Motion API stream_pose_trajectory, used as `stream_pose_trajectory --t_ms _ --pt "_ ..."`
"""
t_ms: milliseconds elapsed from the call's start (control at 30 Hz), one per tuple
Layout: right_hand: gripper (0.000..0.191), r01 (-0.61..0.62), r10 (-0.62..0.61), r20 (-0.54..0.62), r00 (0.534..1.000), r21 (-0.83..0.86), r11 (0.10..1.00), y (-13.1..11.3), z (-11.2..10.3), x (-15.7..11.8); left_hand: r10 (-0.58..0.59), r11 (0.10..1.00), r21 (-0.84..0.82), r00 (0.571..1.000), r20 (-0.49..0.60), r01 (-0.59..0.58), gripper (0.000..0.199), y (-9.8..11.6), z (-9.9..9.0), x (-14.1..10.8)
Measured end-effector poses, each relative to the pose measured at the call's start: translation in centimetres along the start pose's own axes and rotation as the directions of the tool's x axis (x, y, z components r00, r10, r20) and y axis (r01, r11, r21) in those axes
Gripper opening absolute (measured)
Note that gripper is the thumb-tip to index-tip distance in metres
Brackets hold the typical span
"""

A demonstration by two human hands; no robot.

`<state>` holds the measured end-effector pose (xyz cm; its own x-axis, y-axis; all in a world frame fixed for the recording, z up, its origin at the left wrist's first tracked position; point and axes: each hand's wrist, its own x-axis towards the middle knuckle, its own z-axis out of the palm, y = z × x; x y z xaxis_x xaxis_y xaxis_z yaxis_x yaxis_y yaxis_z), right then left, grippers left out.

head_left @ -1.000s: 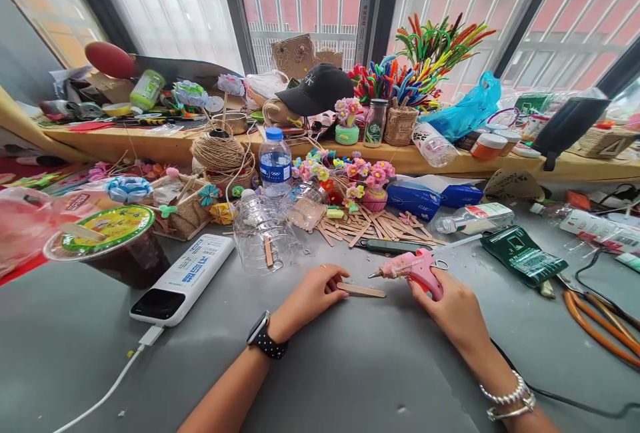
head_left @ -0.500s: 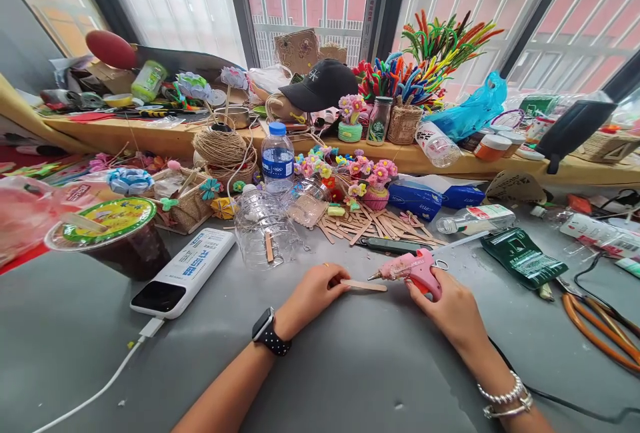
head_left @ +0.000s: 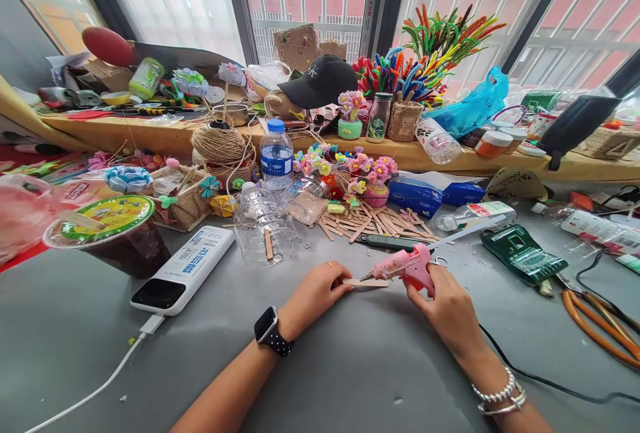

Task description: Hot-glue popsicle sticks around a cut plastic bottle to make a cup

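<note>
My left hand (head_left: 326,290) pinches one end of a wooden craft stick (head_left: 373,283), which points to the right just over the grey table. In my right hand (head_left: 445,306) is a pink hot glue gun (head_left: 405,268), its fingers closed around the handle. The gun's metal nozzle points left and down, close above the stick; whether it touches cannot be made out. A whitish glue stick (head_left: 470,230) sticks out of the gun's back end. Behind the hands lies a heap of loose craft sticks (head_left: 370,223).
A cut clear plastic bottle (head_left: 255,233) stands behind my left hand, near a white power bank (head_left: 187,270) and a lidded drink cup (head_left: 120,240). Right of the glue gun lie a green pouch (head_left: 523,254) and orange-handled scissors (head_left: 595,326). A black cord (head_left: 540,386) runs along the table.
The glue gun has moved slightly left and its nozzle has tipped down closer to the craft stick. My left hand keeps its pinch on the stick.
</note>
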<state>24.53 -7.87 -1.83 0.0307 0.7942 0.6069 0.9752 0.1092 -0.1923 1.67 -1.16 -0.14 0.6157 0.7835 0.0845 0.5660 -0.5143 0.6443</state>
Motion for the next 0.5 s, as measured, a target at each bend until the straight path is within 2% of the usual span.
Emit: stream_pose_trajectory --t_ms 167,500 --pt "0.032 0.061 -0.062 -0.026 0.998 -0.023 0.998 -0.03 0.09 0.07 -0.013 1.000 -0.004 1.000 -0.003 0.013 0.010 0.11 -0.02 -0.02" --pt "0.036 0.053 -0.054 -0.019 0.998 -0.013 0.998 0.12 0.00 0.08 -0.027 0.999 -0.022 1.000 -0.015 0.026 0.009 0.05 0.05 0.03"
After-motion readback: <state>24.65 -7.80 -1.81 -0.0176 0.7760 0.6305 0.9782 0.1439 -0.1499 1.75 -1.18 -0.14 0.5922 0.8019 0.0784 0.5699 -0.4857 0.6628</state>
